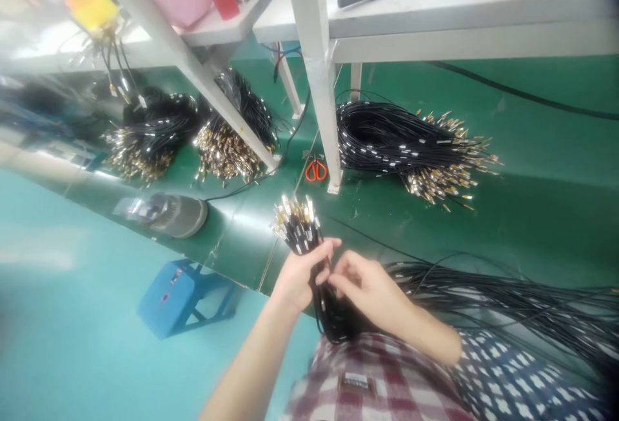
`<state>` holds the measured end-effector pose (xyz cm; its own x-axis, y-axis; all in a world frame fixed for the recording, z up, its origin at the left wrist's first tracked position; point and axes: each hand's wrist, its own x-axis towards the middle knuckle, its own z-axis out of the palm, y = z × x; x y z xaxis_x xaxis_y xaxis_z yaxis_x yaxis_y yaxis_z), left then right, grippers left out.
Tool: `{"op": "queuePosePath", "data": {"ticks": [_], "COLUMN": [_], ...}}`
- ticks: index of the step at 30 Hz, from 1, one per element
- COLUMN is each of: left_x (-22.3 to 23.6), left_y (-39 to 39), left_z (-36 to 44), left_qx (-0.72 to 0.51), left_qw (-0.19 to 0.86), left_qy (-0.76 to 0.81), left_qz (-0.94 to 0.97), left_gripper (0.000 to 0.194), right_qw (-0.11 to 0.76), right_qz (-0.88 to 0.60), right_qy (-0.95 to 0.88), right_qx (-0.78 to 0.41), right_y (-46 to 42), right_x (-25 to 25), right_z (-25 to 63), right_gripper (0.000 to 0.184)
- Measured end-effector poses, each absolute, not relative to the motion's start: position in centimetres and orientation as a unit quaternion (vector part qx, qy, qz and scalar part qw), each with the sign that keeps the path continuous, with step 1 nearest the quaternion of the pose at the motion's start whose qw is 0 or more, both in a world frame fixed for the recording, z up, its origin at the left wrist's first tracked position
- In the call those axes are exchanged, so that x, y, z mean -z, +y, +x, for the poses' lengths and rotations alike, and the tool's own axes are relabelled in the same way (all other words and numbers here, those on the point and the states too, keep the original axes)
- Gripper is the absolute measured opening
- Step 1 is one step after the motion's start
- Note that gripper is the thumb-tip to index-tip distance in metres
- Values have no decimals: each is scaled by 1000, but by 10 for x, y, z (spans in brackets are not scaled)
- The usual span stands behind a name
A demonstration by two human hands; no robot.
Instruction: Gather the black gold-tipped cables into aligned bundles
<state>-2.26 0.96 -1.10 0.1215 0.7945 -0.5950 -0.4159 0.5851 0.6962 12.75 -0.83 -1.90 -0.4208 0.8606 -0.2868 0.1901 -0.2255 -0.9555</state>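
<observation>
A bundle of black cables [305,240] with metal connector ends stands up out of my left hand [304,273], whose fingers wrap round it just under the ends. Below the grip, the cables loop down toward my lap. My right hand [360,282] is close beside the bundle, thumb and forefinger pinched together at its right side. Whatever lies in that pinch, perhaps a single strand, is too small to make out. More loose black cables [483,292] spread over the bench to the right, behind my right forearm.
Bundled cables [401,137] lie on the green surface [532,215] beyond, with two more heaps [227,144] at the left. Orange-handled scissors [316,169] rest by a white shelf leg [322,86]. A grey cylindrical device [176,215] and a blue stool [174,298] are at left.
</observation>
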Motion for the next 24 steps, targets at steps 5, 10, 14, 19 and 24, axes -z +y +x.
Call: {"op": "queuePosePath", "data": {"ticks": [5, 10, 14, 19, 24], "left_x": [16, 21, 26, 28, 24], "left_y": [11, 9, 9, 8, 8], "left_z": [-31, -43, -51, -49, -46], "left_qx": [-412, -429, -457, -487, -491], "left_qw": [728, 724, 707, 713, 714], "left_qy": [519, 520, 523, 494, 489], "left_qz": [173, 146, 135, 102, 104], "left_gripper": [32, 38, 35, 39, 39], "right_qw": [269, 176, 125, 168, 198], "right_qz": [-465, -399, -591, -621, -585], "right_qy": [-550, -584, -650, -647, -621], "right_qx": [-639, -684, -462, -409, -483], "right_y": [-8, 44, 91, 88, 70], "right_x": [21, 41, 97, 151, 134], "right_z": [124, 126, 136, 133, 148], "right_gripper": [15, 21, 13, 3, 19]}}
